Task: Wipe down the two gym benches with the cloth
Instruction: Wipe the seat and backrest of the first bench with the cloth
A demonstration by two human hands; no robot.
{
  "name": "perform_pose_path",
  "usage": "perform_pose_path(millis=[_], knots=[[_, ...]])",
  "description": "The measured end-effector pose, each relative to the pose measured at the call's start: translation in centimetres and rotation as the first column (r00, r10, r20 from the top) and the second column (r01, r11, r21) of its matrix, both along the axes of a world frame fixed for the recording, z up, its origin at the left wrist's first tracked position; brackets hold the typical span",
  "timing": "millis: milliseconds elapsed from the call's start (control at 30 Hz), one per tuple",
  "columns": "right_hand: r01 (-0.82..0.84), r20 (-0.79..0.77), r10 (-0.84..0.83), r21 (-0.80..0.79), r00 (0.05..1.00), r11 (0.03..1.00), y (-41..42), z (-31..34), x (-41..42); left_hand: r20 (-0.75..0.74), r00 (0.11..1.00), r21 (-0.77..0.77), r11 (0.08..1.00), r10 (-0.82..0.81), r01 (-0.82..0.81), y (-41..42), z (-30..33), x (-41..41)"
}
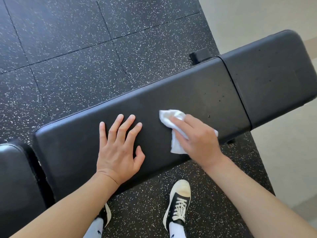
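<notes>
- The long black padded bench [171, 103] runs across the view from 8 o'clock to 2 o'clock; this worktop has a seam near its 2 o'clock end, where a shorter pad [272, 73] begins.
- The left hand [118, 150] lies flat on the pad near the centre, its fingers [118, 124] straight and spread apart, pointing toward 12 o'clock.
- The right hand [199, 140] rests at 3 o'clock of the left, pressing a crumpled white cloth [173, 127] onto the pad; its fingers lie over the cloth, close together and slightly bent.
- A second black pad [15, 182] shows at 8 o'clock, apart from the first.
- Two black-and-white sneakers [178, 203] stand at 6 o'clock on the speckled rubber floor [68, 40].
</notes>
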State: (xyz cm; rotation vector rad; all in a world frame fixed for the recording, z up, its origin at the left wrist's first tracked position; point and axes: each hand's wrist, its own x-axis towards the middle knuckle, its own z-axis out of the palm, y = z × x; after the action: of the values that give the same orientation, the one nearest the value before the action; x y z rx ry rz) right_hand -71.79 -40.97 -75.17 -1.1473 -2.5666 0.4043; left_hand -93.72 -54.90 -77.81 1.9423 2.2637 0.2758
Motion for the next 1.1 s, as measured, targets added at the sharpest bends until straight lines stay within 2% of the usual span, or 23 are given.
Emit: perform_pose_path(millis=[167,267,333,433,533,700,800,867,933,1000,1033,1067,1100], knots=[[0.210,-0.006,-0.210,0.072,0.978,0.975,1.8,-1.0,0.0,0.008,1.000,0.001,1.000,0.000,0.000,0.0,0.0,0.0],[0.394,-0.007,-0.394,0.030,0.919,0.919,3.6,-0.9,-4.4,0.006,1.000,-0.001,1.000,-0.001,0.001,0.0,0.1,0.0],[0.422,-0.002,-0.422,-0.027,0.907,0.906,4.8,-0.3,-7.9,0.004,1.000,-0.004,1.000,-0.004,0.004,0.1,0.1,0.1],[0.307,0.046,-0.304,-0.075,0.952,0.949,5.2,0.5,-12.4,-0.003,1.000,-0.009,1.000,-0.004,0.004,0.0,0.1,0.0],[0.137,0.061,-0.132,-0.077,0.989,0.988,3.7,0.6,-12.8,-0.009,1.000,-0.012,1.000,-0.014,0.013,0.0,0.2,0.1],[-0.100,0.006,0.100,0.006,0.995,0.995,-1.4,0.0,-4.2,-0.007,1.000,-0.012,1.000,-0.003,0.003,0.1,0.3,0.1],[-0.113,0.026,0.112,0.039,0.993,0.993,-2.0,-0.4,2.8,0.005,1.000,0.007,1.000,0.005,-0.005,0.0,0.3,0.2],[-0.031,0.012,0.030,0.062,0.999,0.998,-1.1,-0.6,5.5,0.011,1.000,0.015,1.000,0.006,-0.006,0.0,0.2,0.1],[0.203,-0.013,-0.203,0.042,0.979,0.978,-0.1,-0.7,5.6,0.015,1.000,0.018,1.000,0.003,-0.003,-0.1,0.1,0.1],[0.487,-0.011,-0.487,0.011,0.874,0.873,0.0,-0.9,2.6,0.019,1.000,0.015,1.000,0.006,-0.006,-0.1,0.1,0.0],[0.558,0.026,-0.558,0.023,0.829,0.830,-0.3,-0.9,0.3,0.024,1.000,0.012,1.000,0.005,-0.005,-0.1,0.1,0.0],[0.566,0.058,-0.567,0.035,0.822,0.824,-0.9,-0.9,-2.3,0.029,1.000,0.011,1.000,0.003,-0.003,-0.1,0.1,0.0],[0.518,0.048,-0.518,0.020,0.854,0.855,-1.7,-0.9,-5.0,0.033,0.999,0.009,1.000,0.003,-0.004,-0.1,0.0,0.0]])
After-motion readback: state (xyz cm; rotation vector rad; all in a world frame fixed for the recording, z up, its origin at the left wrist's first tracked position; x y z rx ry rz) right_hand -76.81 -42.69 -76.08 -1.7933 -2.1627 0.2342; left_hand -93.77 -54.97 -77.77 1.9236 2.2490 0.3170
